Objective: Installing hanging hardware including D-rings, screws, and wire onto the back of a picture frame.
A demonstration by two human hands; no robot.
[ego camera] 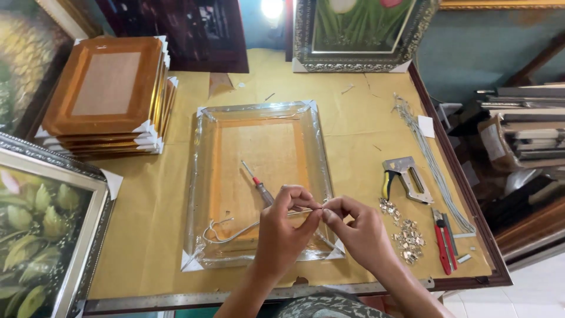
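A plastic-wrapped picture frame [203,176] lies face down in the middle of the table. My left hand [283,232] and my right hand [359,232] meet over its lower right edge, fingertips pinched together on a thin grey cord [226,234]. The cord runs left from my fingers and loops on the frame's back. A screwdriver with a red handle [258,183] rests on the backing just above my left hand.
A stack of wrapped frames [106,94] sits at the far left. A staple gun [405,178], small metal hangers [406,235], a red cutter [442,241] and a cord bundle [432,162] lie at the right. Framed paintings stand at the left [41,229] and back [359,32].
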